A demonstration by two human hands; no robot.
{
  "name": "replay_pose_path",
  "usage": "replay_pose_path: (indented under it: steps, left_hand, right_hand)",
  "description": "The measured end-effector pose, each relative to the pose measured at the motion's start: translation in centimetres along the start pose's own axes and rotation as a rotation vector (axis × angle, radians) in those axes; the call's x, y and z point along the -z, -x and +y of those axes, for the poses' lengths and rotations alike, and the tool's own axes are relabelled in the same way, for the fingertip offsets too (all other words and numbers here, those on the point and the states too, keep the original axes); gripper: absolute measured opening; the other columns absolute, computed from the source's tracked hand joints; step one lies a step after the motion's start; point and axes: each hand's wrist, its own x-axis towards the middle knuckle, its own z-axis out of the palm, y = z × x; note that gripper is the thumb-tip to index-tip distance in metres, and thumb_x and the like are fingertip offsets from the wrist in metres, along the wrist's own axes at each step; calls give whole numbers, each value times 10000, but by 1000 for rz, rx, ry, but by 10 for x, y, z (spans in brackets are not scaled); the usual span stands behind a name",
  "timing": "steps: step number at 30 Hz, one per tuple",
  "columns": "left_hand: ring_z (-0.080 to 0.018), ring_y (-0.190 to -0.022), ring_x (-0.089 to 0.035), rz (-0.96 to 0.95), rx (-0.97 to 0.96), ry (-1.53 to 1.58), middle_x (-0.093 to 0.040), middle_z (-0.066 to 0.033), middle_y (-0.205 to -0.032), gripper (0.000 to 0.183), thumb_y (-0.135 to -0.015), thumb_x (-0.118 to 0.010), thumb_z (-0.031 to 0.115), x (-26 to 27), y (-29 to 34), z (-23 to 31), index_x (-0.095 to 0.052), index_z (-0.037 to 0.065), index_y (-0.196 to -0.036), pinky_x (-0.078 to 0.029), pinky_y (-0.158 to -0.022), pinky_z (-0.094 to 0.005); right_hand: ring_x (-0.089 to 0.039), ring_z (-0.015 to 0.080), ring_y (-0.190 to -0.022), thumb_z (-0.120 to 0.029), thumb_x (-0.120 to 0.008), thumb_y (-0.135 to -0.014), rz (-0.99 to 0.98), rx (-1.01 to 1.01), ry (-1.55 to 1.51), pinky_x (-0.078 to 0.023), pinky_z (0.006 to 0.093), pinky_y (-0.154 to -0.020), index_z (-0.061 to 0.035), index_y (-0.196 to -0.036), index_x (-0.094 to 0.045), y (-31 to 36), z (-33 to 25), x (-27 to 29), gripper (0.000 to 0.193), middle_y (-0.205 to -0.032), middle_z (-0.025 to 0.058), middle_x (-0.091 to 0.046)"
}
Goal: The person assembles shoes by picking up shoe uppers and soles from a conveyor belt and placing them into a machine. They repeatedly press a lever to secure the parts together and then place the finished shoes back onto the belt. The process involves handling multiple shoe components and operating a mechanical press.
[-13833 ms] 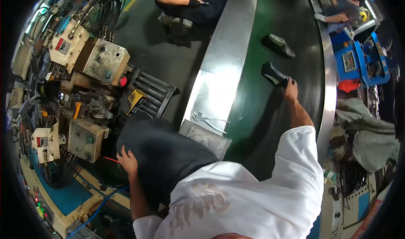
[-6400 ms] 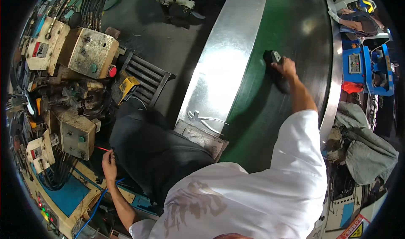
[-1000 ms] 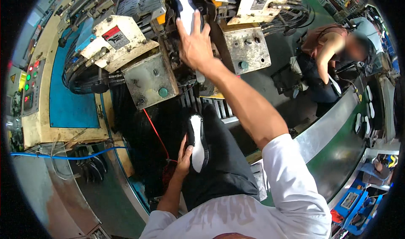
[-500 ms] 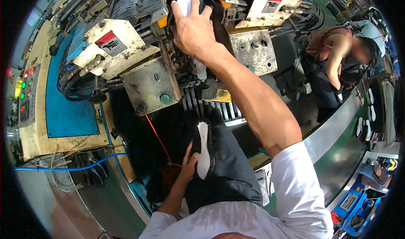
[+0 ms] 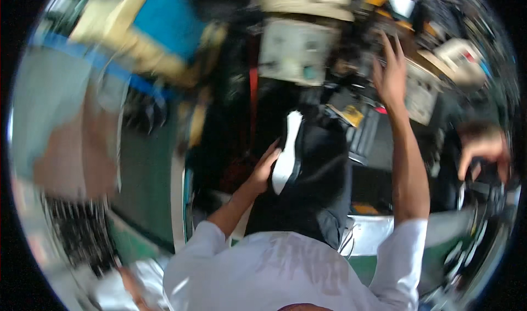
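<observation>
My left hand (image 5: 267, 165) is closed around the side of a dark shoe upper (image 5: 288, 152), which rests over my lap with its long white sole side facing up. Its toe and heel are hard to tell apart in the blur. My right hand (image 5: 392, 75) hangs in front of the machine with its fingers stretched out and nothing in them. Just above its fingertips, another white sole shape (image 5: 402, 2) sits in the machine, apart from the hand.
A stained metal plate (image 5: 299, 50) of the machine juts out ahead, beside a blue panel (image 5: 170, 14). A co-worker's hand (image 5: 486, 152) shows at the right. Another person in white (image 5: 145, 281) is at the lower left. A brown-patched surface (image 5: 77, 146) lies left.
My right hand has come back off the white sole in the machine, its fingers now free. The whole view has swung left and blurred. My left hand still holds the shoe upper.
</observation>
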Motion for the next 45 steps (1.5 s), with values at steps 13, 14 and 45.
replay_pose_path:
  steps: [13,14,45]
  left_hand:
    - [-353,-1442,-539,1158,-493,-843,-490,-253,-1640,843,-1019,-730,463,276,149,122,-351,134,-1697,-415,-1203,-430]
    - [-413,-1360,-616,1215,-523,-931,-508,-261,-1622,855,-1016,-729,445,282,154,131,-317,153,-1706,-473,-1154,-450]
    - [-397,-1145,-709,325,-1014,-1927,-756,-195,-1226,331,-1015,-542,37,259,46,54,-702,21,-1304,-554,-1011,-473]
  right_hand:
    - [-600,483,-1321,-421,-536,-1123,-538,-430,-154,-468,502,-1140,-66,-1572,-541,308,14,-63,572,-1449,289,-631]
    - [-604,481,-1316,-423,-535,-1124,-529,-455,-107,-473,502,-1134,-66,-1571,-541,307,12,-62,572,-1451,288,-631]
    - [-467,569,-1437,-626,-596,-1021,-776,-772,183,-405,641,-1190,-353,-1728,-234,286,-63,-55,840,-1667,286,-345]
